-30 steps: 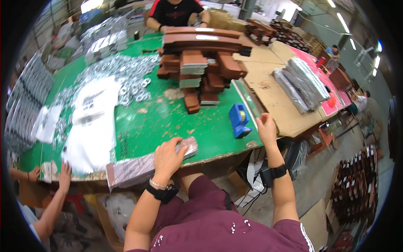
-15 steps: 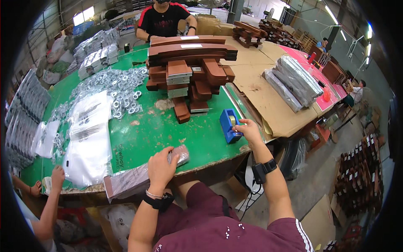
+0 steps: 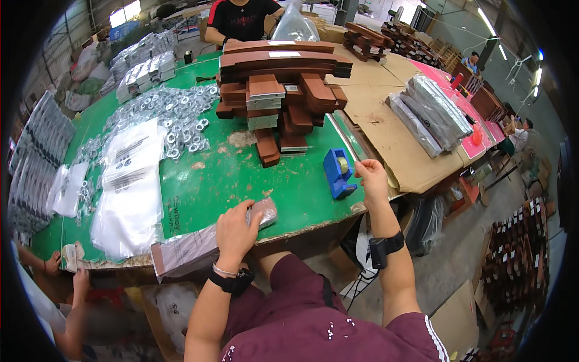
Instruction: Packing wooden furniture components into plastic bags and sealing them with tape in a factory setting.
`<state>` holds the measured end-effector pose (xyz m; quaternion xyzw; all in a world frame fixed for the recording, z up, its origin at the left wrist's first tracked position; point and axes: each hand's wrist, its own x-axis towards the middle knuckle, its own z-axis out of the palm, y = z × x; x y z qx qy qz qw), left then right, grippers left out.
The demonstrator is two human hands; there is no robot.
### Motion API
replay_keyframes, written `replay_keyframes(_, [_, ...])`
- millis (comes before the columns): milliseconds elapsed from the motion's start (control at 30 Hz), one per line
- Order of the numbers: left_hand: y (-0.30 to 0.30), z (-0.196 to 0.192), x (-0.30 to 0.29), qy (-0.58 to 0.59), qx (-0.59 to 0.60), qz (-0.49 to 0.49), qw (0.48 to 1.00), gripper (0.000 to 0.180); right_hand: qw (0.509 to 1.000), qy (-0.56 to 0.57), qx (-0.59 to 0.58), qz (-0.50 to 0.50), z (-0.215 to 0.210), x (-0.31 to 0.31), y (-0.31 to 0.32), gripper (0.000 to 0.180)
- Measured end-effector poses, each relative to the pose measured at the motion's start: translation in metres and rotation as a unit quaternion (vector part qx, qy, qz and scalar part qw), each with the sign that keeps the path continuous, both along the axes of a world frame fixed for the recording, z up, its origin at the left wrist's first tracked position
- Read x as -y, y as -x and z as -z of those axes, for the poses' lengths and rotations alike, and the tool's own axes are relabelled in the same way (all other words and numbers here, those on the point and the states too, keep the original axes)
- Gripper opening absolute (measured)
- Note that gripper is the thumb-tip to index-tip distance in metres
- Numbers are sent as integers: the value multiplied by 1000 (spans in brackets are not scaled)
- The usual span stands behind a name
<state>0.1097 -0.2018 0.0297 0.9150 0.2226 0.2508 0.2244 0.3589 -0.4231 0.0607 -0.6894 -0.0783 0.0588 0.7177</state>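
Observation:
My left hand (image 3: 237,232) rests over a long brown board wrapped in clear plastic (image 3: 187,248), its fingers curled round the board near the right end. The board lies along the table's front edge. My right hand (image 3: 373,181) is raised just right of a blue tape dispenser (image 3: 339,175), with thumb and forefinger pinched together. Whatever is between those fingertips is too fine to make out. A roll of tape (image 3: 342,165) sits in the dispenser, which stands on the green tabletop (image 3: 211,181).
Brown wooden pieces (image 3: 283,69) are stacked ahead. Clear plastic bags (image 3: 129,193) and a heap of metal rings (image 3: 187,133) lie to the left. Wrapped bundles (image 3: 431,114) rest on cardboard (image 3: 392,145) at right. A co-worker's hand (image 3: 80,280) is at the lower left; another person (image 3: 241,21) stands opposite.
My right hand has moved from the tape dispenser a little to the right and up, apart from it. The left hand stays on the board. Across the table, a clear bag has come up beside the person.

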Motion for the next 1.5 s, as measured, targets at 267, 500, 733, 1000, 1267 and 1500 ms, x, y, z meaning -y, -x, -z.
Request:
replay_keyframes(267, [-4,-2,-1,-1,7,1,1000,33,999,-35,-7,-4,-1,16,31,19])
replay_keyframes(500, [-6,1,-4,-3,17,-13,1000,32,994,-70,-88,1,15,41,65,24])
replay_keyframes(733, [-4,-3,-5,32,-15,-18,999,35,983,95,-147,-47,73,42,44,24])
replay_keyframes(1000, [-8,-5,-6,59,-15,-7,998,34,944,279,153,-90,62,58,61,18])
replay_keyframes(1267, [-13,-6,-16,114,-10,-5,993,34,552,351,556,-513,-55,-66,89,20])
replay_keyframes(1500, [-13,-4,-17,115,-7,-1,993,32,391,343,647,-558,-54,-127,85,13])
